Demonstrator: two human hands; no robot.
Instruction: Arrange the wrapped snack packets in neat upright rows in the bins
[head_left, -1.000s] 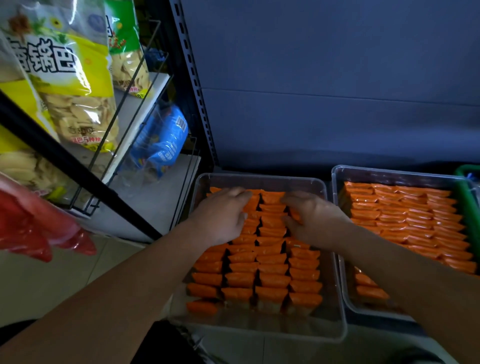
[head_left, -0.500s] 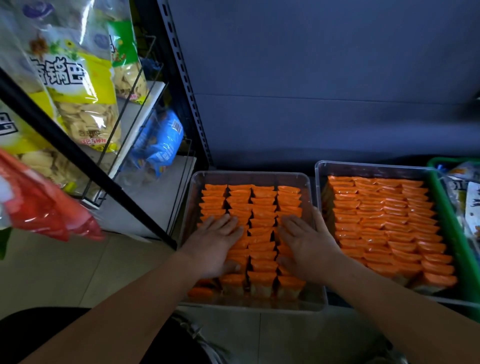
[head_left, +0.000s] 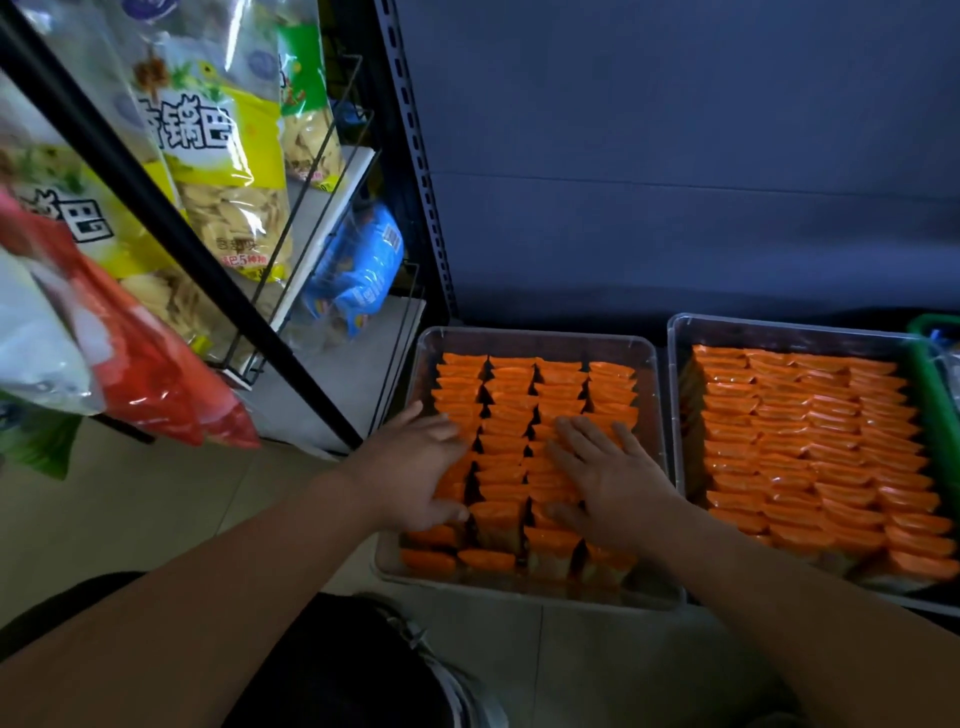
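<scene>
The orange snack packets (head_left: 524, 410) are packed in four lines inside the clear left bin (head_left: 535, 333), which is set on the floor (head_left: 156, 499). At the back of the bin the packets are stood up straight and close together. At the front edge some are tipped over, and two at the front left corner look laid almost flat.

The left hand (head_left: 415, 467) is laid on the line of packets at the left side. Its fingers (head_left: 441, 431) are straight and the thumb is spread out toward the front. Nothing is gripped by it. The right hand (head_left: 608, 478) is laid flat on the lines at the right side, with its fingers (head_left: 576, 431) spread wide. Nothing is held by it either. The packets are found under the palms and fingers, and one middle line is left bare between the two hands.

The hands are likely placed this way so that many packets can be pressed and pushed together at once, and the lines made even. The tipped packets at the front will likely need to be stood up next.

Just beside the left bin, a second clear bin (head_left: 789, 326) is filled with more orange packets (head_left: 810, 441). A green basket (head_left: 932, 405) is seen at the far right. At the left, a black rack (head_left: 171, 228) is hung with yellow snack bags (head_left: 228, 171).
</scene>
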